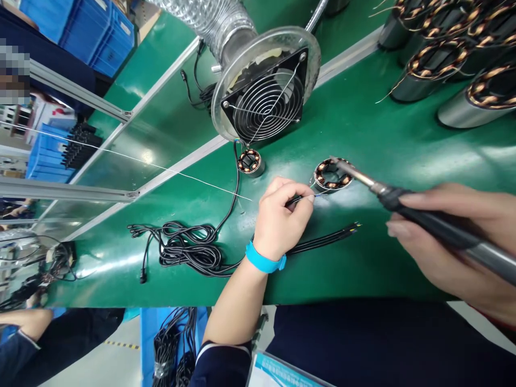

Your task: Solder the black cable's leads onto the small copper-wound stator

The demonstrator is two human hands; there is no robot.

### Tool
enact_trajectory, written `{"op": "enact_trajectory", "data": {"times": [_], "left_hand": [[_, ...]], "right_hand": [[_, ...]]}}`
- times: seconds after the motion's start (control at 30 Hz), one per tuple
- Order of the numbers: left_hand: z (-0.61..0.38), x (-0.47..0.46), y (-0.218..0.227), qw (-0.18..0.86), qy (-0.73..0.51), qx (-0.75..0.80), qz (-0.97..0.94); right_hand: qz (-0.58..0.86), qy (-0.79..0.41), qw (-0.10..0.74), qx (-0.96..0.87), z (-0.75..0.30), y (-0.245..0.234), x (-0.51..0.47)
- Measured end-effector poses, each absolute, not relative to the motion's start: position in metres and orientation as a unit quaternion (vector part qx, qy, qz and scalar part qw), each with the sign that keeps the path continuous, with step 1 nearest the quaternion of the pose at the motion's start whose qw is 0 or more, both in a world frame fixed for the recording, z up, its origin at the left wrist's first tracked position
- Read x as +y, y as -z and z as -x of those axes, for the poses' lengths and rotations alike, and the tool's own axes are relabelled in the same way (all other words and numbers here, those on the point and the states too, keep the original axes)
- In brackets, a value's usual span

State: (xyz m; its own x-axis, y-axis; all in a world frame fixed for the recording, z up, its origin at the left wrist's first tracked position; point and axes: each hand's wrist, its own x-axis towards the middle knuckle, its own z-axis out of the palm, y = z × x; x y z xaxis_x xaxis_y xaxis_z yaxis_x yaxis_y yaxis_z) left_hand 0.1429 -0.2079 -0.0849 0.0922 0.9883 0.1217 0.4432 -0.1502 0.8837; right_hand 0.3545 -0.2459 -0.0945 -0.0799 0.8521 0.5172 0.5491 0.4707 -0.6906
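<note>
My right hand (439,242) grips a soldering iron (423,215) by its black handle. The iron's tip reaches over the rim of a small motor stator (331,186) wound with copper. Whether the tip touches the windings, I cannot tell. In my left hand (284,215), which wears a blue wrist strap (264,259), the end of a black cable (293,200) is pinched between thumb and fingers. Thin wires run from these fingertips to the near side of the stator. A second small stator (250,163) stands left of it, close to the fan, with a cable at it.
A round fan hood (266,110) with a silver duct stands behind. Several larger stators (429,70) crowd the back right. Coiled black cables (189,250) and cut cable ends (326,239) lie on the green bench. A thin white strand (181,173) crosses the left side. Another person's arm (24,322) shows lower left.
</note>
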Motion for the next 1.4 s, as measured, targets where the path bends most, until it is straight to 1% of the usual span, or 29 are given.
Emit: {"op": "enact_trajectory", "data": {"times": [0.13,0.3,0.4,0.57,0.67,0.83,1.1,1.3,1.4], "left_hand": [[-0.144,-0.208,0.085,0.357,-0.384,0.561,-0.641],[-0.144,-0.208,0.085,0.362,-0.387,0.563,-0.634],[-0.143,-0.208,0.086,0.361,-0.393,0.559,-0.634],[-0.144,-0.208,0.086,0.357,-0.384,0.564,-0.638],[-0.144,-0.208,0.086,0.354,-0.386,0.564,-0.638],[-0.144,-0.208,0.087,0.357,-0.401,0.553,-0.637],[-0.144,-0.208,0.087,0.355,-0.397,0.556,-0.637],[-0.145,-0.208,0.085,0.349,-0.388,0.566,-0.637],[-0.145,-0.208,0.085,0.348,-0.393,0.566,-0.636]], "right_hand": [[0.442,-0.167,0.457,-0.753,-0.363,0.114,-0.256],[0.462,-0.159,0.460,-0.741,-0.365,0.121,-0.261],[0.461,-0.156,0.460,-0.743,-0.364,0.116,-0.258],[0.429,-0.172,0.398,-0.793,-0.366,0.105,-0.251],[0.421,-0.181,0.406,-0.790,-0.368,0.104,-0.251],[0.419,-0.190,0.389,-0.799,-0.368,0.102,-0.251],[0.418,-0.159,0.409,-0.795,-0.364,0.095,-0.243],[0.435,-0.138,0.375,-0.807,-0.360,0.083,-0.230],[0.434,-0.162,0.372,-0.804,-0.358,0.076,-0.214]]}}
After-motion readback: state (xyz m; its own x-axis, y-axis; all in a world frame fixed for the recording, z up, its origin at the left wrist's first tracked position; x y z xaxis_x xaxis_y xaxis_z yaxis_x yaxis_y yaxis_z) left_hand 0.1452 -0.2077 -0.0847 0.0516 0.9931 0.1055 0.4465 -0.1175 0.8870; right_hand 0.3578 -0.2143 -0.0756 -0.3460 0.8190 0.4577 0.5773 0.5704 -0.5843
